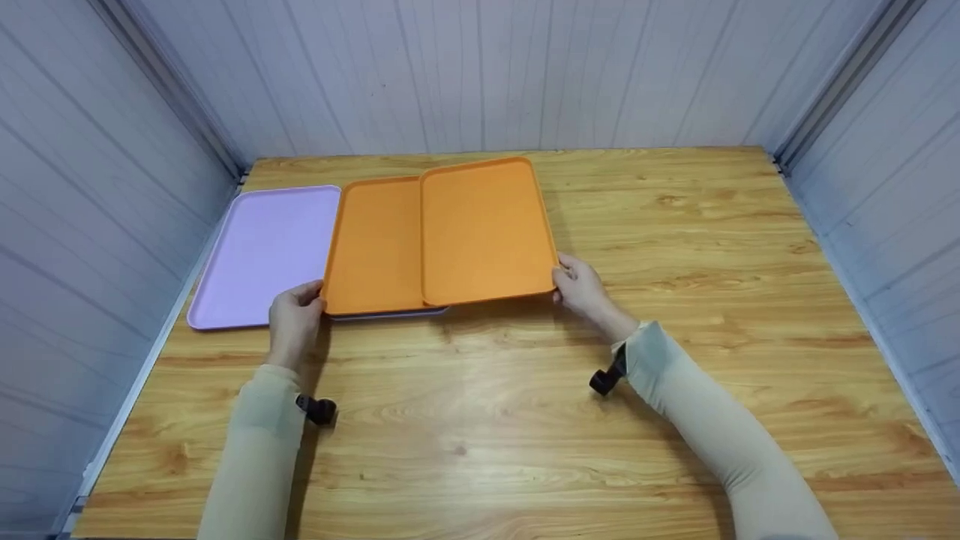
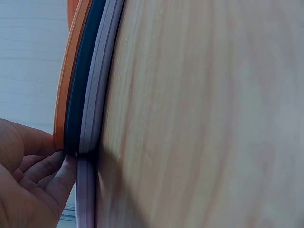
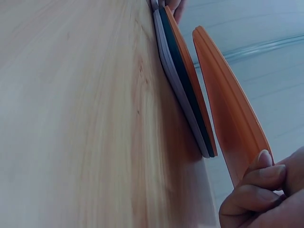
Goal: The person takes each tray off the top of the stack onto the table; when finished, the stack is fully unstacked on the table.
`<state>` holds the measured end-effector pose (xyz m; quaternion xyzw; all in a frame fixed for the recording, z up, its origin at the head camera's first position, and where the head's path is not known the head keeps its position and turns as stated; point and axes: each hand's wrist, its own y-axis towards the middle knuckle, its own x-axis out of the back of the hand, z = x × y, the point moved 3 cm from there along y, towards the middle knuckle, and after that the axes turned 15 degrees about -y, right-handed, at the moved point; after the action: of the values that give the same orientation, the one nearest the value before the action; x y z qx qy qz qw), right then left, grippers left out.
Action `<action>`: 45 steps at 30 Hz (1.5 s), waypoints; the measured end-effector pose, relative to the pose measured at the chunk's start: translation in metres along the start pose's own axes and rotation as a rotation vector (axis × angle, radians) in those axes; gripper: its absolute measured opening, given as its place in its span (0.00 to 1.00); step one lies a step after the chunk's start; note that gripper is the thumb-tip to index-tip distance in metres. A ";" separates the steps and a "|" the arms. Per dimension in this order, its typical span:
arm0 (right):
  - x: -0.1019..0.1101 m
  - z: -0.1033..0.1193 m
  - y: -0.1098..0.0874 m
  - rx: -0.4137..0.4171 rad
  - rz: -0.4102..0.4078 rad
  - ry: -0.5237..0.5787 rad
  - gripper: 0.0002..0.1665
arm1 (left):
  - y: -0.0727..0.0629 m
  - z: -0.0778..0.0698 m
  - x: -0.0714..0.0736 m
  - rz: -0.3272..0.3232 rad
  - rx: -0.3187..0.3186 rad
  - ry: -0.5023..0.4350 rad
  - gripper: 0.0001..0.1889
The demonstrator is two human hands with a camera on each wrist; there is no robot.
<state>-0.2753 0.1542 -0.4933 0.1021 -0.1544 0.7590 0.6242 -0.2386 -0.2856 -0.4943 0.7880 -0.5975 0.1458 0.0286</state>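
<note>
With bent fingers, my right hand [image 1: 581,287] grips the lower right corner of an orange tray [image 1: 487,232], thumb on the rim and fingers beneath. This tray is raised and tilted, its left part overlapping a second orange tray [image 1: 375,247]. In the right wrist view a gap shows between the raised tray [image 3: 232,104] and the stack. Under the second orange tray lie a dark teal tray [image 2: 78,99] and a pale purple tray [image 2: 97,95]. At the stack's near left corner, my left hand [image 1: 295,319] holds the edges between thumb and fingers; its exact grip is partly hidden.
A separate light purple tray [image 1: 266,251] lies flat left of the stack, close against it. The wooden table [image 1: 465,435] extends to the front and right. Pale panelled walls [image 1: 480,75] stand at the back and both sides.
</note>
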 end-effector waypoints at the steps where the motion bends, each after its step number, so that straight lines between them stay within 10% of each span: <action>1: 0.002 -0.001 0.000 0.004 0.000 -0.003 0.27 | 0.000 0.000 0.000 -0.003 0.003 0.003 0.21; 45: 0.044 -0.033 -0.014 -0.108 0.023 -0.012 0.32 | -0.002 -0.001 -0.001 0.006 0.049 -0.024 0.21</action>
<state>-0.2696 0.2084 -0.5069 0.0710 -0.2001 0.7561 0.6190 -0.2373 -0.2844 -0.4937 0.7883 -0.5965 0.1510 0.0018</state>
